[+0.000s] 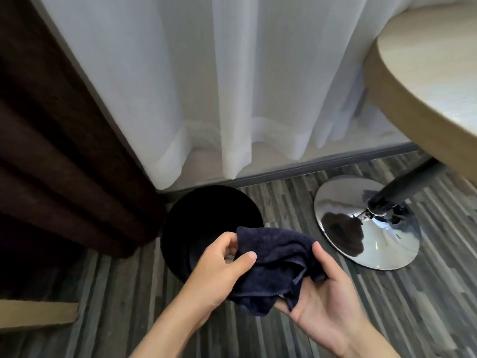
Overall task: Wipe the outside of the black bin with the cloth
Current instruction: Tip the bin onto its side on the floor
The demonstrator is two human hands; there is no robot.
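Navy cloth (pixel 278 259) bunched in both hands above black bin (pixel 209 215).

Sheer white curtain (pixel 206 86) is hanging across the top middle of the frame, daylight glowing through it, and it's stopping just above a grey baseboard strip (pixel 322 165). Heavy dark brown drape (pixel 51 151) is filling the left side. Floor (pixel 284 200) is striped grey wood-look planks. Upper right, a round light-wood table (pixel 426 73) is sitting on a dark pole going down to a shiny chrome disc base (pixel 361 223), reflecting the room.
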